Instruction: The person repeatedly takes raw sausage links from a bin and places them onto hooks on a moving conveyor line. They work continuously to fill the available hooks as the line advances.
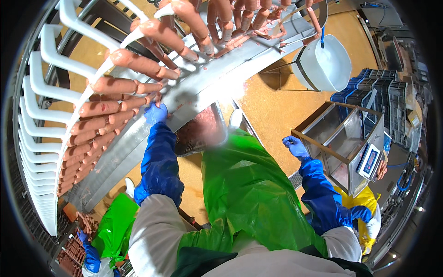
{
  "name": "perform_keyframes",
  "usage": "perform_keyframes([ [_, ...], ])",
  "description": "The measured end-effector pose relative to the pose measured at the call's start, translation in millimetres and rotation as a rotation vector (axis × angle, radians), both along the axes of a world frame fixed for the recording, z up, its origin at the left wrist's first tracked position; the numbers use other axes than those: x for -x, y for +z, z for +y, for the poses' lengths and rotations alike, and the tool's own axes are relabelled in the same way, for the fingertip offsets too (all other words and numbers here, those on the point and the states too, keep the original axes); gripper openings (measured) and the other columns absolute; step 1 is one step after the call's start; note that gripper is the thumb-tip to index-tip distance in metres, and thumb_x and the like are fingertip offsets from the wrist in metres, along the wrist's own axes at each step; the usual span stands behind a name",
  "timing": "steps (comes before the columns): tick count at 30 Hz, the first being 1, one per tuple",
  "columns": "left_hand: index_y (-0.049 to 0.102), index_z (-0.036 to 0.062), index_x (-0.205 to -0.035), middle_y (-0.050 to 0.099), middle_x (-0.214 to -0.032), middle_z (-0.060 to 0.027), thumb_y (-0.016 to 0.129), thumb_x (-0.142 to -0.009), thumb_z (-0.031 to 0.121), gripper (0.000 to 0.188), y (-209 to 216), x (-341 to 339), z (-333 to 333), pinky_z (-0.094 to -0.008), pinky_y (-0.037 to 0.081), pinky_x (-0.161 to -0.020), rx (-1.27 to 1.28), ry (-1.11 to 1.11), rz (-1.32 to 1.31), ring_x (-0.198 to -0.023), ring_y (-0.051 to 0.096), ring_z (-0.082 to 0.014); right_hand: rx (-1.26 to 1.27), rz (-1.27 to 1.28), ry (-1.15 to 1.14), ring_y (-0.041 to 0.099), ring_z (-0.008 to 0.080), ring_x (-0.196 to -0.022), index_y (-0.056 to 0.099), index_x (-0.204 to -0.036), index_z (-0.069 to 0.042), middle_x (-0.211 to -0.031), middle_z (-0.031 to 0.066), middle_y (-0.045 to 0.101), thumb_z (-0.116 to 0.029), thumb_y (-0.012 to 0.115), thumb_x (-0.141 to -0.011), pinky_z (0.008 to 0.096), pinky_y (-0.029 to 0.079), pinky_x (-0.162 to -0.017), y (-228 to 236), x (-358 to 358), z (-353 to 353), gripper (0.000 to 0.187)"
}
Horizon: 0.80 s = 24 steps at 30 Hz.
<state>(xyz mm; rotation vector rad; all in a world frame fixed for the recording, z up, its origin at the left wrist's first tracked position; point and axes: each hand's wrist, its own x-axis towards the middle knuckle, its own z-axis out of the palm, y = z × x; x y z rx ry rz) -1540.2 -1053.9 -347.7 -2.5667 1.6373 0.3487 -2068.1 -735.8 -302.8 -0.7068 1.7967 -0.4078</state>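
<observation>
My left hand (156, 114), in a blue glove, reaches up to the lower end of a hanging string of sausages. Its fingers are closed round a pale pink sausage (156, 97). Beside it, several linked sausages (99, 108) hang from a long row of white hooks (48, 129). Out to the right, my right hand (296, 147), also gloved in blue, is held in the air with curled fingers and nothing visible in them. It is nearest to a metal-framed case (318, 134) with clear panels. A green apron (244, 184) and blue sleeves cover me.
A steel trough (203, 87) runs under the sausages. A crate (198, 131) of pink meat stands below it. At right are a white tub (330, 64), stacked crates (387, 97) and a person in yellow (367, 207). Another person in green (115, 226) works lower left.
</observation>
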Motion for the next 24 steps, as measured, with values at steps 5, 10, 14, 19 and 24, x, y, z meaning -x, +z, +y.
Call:
perform_keyframes([
  [5, 0.066, 0.0113, -0.102, 0.065, -0.101, -0.0211, 0.057, -0.08, 0.037, 0.035, -36, -7, -2, -0.049, 0.049, -0.085, 0.003, -0.383, 0.144, -0.096, 0.061, -0.0407, -0.109, 0.015, -0.004, 0.055, 0.0092, -0.081, 0.066, -0.097, -0.006, -0.086, -0.0012, 0.064, -0.015, 0.065, -0.09, 0.0273, 0.047, -0.078, 34, -23, -2, 0.012],
  [10, 0.067, 0.0083, -0.093, 0.065, -0.097, -0.0183, 0.056, -0.085, 0.036, 0.031, -37, -4, -6, -0.0421, 0.049, -0.076, -0.201, -0.546, 0.421, -0.092, 0.061, -0.0354, -0.03, -0.016, -0.051, 0.053, 0.0091, -0.08, 0.066, -0.096, -0.006, -0.086, -0.0022, 0.063, -0.013, 0.062, -0.09, 0.0273, 0.046, -0.077, 43, -35, 7, 0.01],
  [14, 0.066, 0.0062, -0.094, 0.064, -0.09, -0.0123, 0.052, -0.091, 0.032, 0.03, 50, 14, -18, -0.0362, 0.047, -0.073, -0.675, -0.486, 0.556, -0.087, 0.062, -0.0222, -0.038, -0.023, -0.022, 0.053, 0.0091, -0.08, 0.065, -0.096, -0.006, -0.087, -0.002, 0.062, -0.014, 0.062, -0.09, 0.0276, 0.046, -0.077, 50, -46, 15, 0.01],
  [19, 0.057, 0.0101, -0.126, 0.063, -0.11, -0.0066, 0.065, -0.082, 0.029, 0.049, 58, -12, 52, -0.0333, 0.047, -0.089, -0.675, -0.415, 1.201, -0.099, 0.058, -0.0199, -0.048, -0.038, -0.038, 0.054, 0.01, -0.082, 0.064, -0.098, -0.006, -0.089, -0.0018, 0.062, -0.018, 0.065, -0.09, 0.0283, 0.047, -0.079, 65, -50, -6, 0.015],
  [24, 0.046, 0.0017, -0.134, 0.049, -0.133, -0.0206, 0.08, -0.067, 0.035, 0.082, 116, 23, 85, -0.0408, 0.042, -0.101, -0.282, -0.349, 0.814, -0.122, 0.049, -0.0336, 0.497, 0.09, -0.053, 0.058, 0.0139, -0.086, 0.06, -0.1, -0.003, -0.094, 0.0037, 0.062, -0.013, 0.062, -0.09, 0.0289, 0.047, -0.083, 65, 10, -94, 0.015],
])
